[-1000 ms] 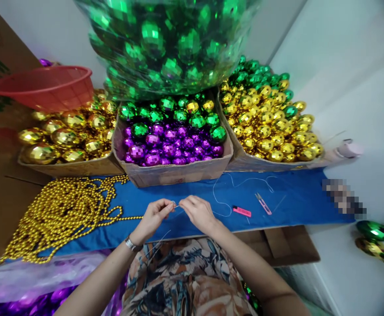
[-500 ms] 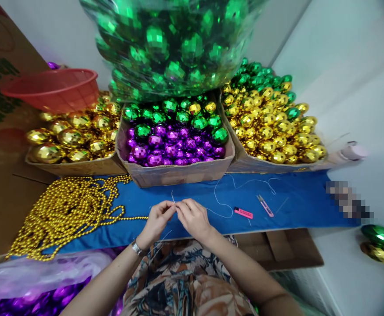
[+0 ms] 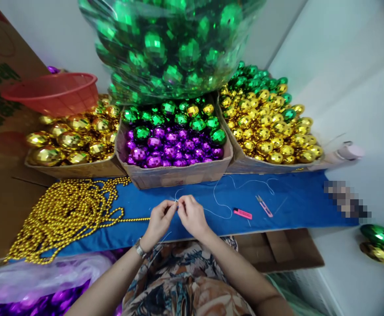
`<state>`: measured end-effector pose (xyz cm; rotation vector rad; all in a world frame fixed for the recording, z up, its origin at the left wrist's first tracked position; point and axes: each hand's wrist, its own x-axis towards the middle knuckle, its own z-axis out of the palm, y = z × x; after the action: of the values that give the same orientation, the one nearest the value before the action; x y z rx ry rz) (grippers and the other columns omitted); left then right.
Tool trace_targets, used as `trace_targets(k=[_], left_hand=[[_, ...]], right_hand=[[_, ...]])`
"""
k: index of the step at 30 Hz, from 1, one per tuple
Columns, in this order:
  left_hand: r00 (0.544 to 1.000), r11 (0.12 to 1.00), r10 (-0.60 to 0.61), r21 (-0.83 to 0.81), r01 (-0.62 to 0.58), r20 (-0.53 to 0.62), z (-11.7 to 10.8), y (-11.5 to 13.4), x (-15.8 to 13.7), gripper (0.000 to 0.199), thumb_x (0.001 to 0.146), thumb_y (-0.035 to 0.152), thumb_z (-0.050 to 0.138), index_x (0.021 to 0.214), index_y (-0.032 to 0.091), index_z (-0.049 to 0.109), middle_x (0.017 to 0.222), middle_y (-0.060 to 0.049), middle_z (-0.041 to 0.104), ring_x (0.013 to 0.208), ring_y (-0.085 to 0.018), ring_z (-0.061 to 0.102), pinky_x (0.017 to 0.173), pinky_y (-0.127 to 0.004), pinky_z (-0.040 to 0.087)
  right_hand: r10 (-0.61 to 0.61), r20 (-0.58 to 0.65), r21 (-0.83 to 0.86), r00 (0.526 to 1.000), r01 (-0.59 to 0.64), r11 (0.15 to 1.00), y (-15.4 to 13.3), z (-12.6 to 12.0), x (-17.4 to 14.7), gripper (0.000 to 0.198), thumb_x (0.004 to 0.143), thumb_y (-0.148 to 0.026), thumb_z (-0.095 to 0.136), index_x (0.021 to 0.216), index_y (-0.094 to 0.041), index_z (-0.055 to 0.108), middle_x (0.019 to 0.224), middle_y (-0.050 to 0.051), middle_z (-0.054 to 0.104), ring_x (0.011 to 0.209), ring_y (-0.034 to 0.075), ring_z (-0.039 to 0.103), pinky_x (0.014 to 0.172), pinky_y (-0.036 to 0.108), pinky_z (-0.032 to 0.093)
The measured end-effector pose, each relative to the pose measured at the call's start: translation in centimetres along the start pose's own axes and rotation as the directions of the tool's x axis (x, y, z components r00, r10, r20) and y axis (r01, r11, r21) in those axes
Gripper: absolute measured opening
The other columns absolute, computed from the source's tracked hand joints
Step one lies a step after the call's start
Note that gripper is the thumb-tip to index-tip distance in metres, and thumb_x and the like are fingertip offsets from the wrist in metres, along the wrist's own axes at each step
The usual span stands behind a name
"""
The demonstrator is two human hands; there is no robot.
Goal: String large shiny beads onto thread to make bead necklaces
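Observation:
My left hand (image 3: pixel 161 218) and my right hand (image 3: pixel 193 216) meet over the blue cloth, fingertips pinched together. Between them they hold a thin white string (image 3: pixel 219 199), whose short end curls up above the fingers while a long stretch loops away to the right. A gold bead chain (image 3: pixel 134 219) runs from a heaped pile of gold beads (image 3: pixel 76 215) to my left hand; its end is hidden there. To the right of my hands lie a pink lighter (image 3: pixel 243 213) and small pink-handled thread snips (image 3: pixel 264 206).
Behind the cloth (image 3: pixel 297 197) stand a box of gold balls (image 3: pixel 71 138), a box of purple and green balls (image 3: pixel 170 151) and a box of gold and green balls (image 3: pixel 274 131). A clear bag of green balls (image 3: pixel 179 48) and a red basket (image 3: pixel 52 94) rest above them.
My right hand's fingers have shifted slightly and drawn up closer at the tips. The short string end, upright before, now curves over to the right.

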<state>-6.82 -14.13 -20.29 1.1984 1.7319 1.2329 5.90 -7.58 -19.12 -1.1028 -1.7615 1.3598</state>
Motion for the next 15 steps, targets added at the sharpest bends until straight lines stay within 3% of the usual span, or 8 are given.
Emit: trace_targets(k=[2,6,9,10,12,13,14,15], left_hand=[[0.998,0.997,-0.035,-0.061,0.037,0.043,-0.1,0.0,0.3,0.028,0.088,0.041,0.055,0.083,0.016,0.064,0.074,-0.003,0.067,0.067,-0.015,0.06,0.063,-0.025,0.046],[0.991,0.995,0.062,0.075,-0.071,0.117,-0.9,0.2,1.0,0.027,0.091,0.039,0.05,0.084,0.016,0.063,0.074,-0.003,0.065,0.067,-0.015,0.058,0.063,-0.025,0.046],[0.962,0.928,0.195,0.28,-0.244,0.193,-2.6,0.1,1.7,0.022,0.091,0.034,0.05,0.089,0.018,0.065,0.084,-0.005,0.068,0.081,-0.018,0.061,0.076,-0.03,0.046],[0.951,0.904,0.214,0.324,-0.279,0.223,-3.3,0.0,1.9,0.021,0.091,0.033,0.05,0.09,0.019,0.065,0.088,-0.005,0.069,0.085,-0.019,0.062,0.079,-0.031,0.046],[0.946,0.891,0.186,0.36,-0.276,0.265,-4.7,-0.4,2.1,0.02,0.091,0.031,0.05,0.097,0.019,0.065,0.091,-0.005,0.07,0.083,-0.019,0.063,0.077,-0.03,0.046],[0.948,0.903,0.148,0.352,-0.245,0.28,-5.3,-0.5,2.1,0.022,0.092,0.031,0.048,0.1,0.019,0.064,0.09,-0.005,0.071,0.08,-0.018,0.064,0.073,-0.028,0.046],[0.949,0.917,0.112,0.337,-0.212,0.294,-5.7,-0.5,2.0,0.023,0.092,0.031,0.047,0.103,0.019,0.063,0.088,-0.004,0.071,0.076,-0.017,0.064,0.069,-0.027,0.046],[0.948,0.931,0.084,0.315,-0.185,0.306,-6.0,-0.4,2.0,0.024,0.093,0.033,0.046,0.103,0.018,0.063,0.085,-0.003,0.07,0.074,-0.016,0.064,0.067,-0.026,0.046]], right_hand=[[0.143,0.028,0.367,0.989,-0.143,0.919,-0.3,-0.5,0.8,0.016,0.087,-0.034,0.053,0.078,-0.02,0.053,0.068,-0.001,0.056,0.057,0.011,0.051,0.049,0.02,0.039],[0.217,0.074,0.593,0.973,-0.218,0.775,-1.6,-1.9,1.8,0.025,0.084,-0.044,0.056,0.084,-0.021,0.048,0.08,0.001,0.062,0.054,0.008,0.051,0.044,0.018,0.037],[0.2,0.064,0.782,0.978,-0.174,0.598,-3.1,-2.5,1.7,0.025,0.083,-0.041,0.062,0.088,-0.023,0.046,0.079,-0.003,0.06,0.059,0.009,0.055,0.058,0.025,0.051],[0.16,0.004,0.798,0.987,-0.099,0.594,-3.4,-2.6,1.6,0.022,0.086,-0.04,0.059,0.089,-0.024,0.046,0.074,-0.005,0.056,0.06,0.01,0.055,0.067,0.03,0.054],[0.003,-0.146,0.66,0.989,0.095,0.745,-3.7,-2.3,1.4,0.012,0.093,-0.037,0.05,0.093,-0.026,0.047,0.069,-0.006,0.05,0.063,0.01,0.054,0.084,0.038,0.053],[-0.124,-0.169,0.494,0.978,0.193,0.848,-3.6,-2.0,1.3,0.009,0.095,-0.034,0.047,0.097,-0.026,0.048,0.07,-0.006,0.049,0.065,0.011,0.053,0.091,0.042,0.051],[-0.266,-0.129,0.272,0.955,0.292,0.917,-3.3,-1.5,1.3,0.011,0.095,-0.032,0.047,0.104,-0.026,0.051,0.073,-0.004,0.051,0.067,0.012,0.053,0.096,0.044,0.047],[-0.394,-0.028,0.027,0.918,0.395,0.918,-2.9,-1.0,1.3,0.017,0.094,-0.028,0.047,0.11,-0.026,0.053,0.076,-0.003,0.052,0.07,0.013,0.053,0.1,0.047,0.044]])
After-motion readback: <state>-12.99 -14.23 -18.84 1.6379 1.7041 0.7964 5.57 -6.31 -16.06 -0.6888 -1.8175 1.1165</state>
